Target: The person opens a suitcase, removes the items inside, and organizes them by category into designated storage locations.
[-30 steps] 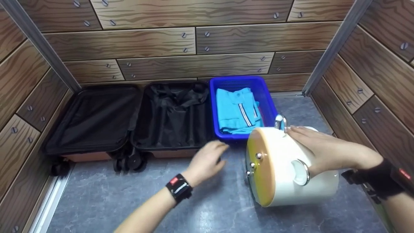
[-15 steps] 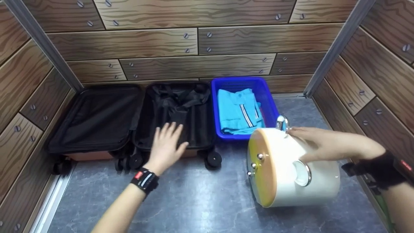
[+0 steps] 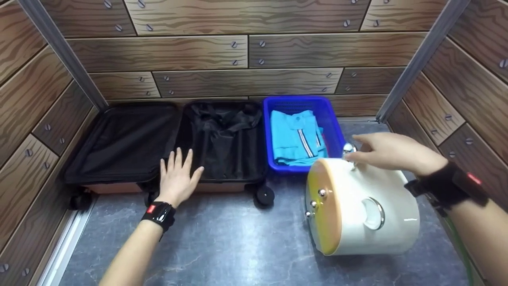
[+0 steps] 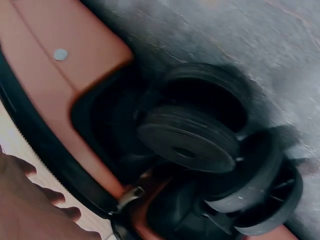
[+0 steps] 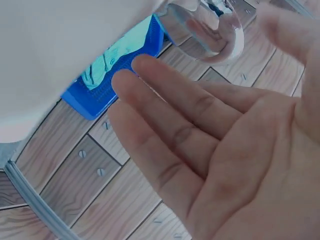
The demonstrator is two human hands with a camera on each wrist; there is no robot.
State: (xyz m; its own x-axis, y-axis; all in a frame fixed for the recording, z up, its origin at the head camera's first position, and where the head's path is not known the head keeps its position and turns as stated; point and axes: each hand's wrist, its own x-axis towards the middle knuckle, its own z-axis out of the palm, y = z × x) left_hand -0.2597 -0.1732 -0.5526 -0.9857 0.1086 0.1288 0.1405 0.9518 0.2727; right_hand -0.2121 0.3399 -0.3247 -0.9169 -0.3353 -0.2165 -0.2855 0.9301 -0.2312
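My left hand [image 3: 177, 175] lies flat with its fingers spread on the front rim of an open suitcase [image 3: 214, 139], where the two black-lined halves meet. In the left wrist view the suitcase's black wheels [image 4: 190, 145] and orange-brown shell [image 4: 60, 65] fill the frame. My right hand [image 3: 387, 153] hovers with straight fingers over a white round case [image 3: 357, 206] lying on its side, fingertips at its chrome ring [image 3: 349, 150]. The right wrist view shows the open palm [image 5: 215, 145] beside the chrome ring [image 5: 210, 25] and the white case [image 5: 60, 55]. Neither hand holds anything.
A blue basket [image 3: 336, 123] with a folded turquoise shirt [image 3: 295, 137] stands between the suitcase and the white case, against the back wall. Wood-pattern walls [image 3: 238, 51] close in three sides. The floor [image 3: 238, 246] is grey stone.
My left hand swept left from near the basket to the suitcase's front rim. My right hand lifted off the white case's side and moved up to its chrome ring.
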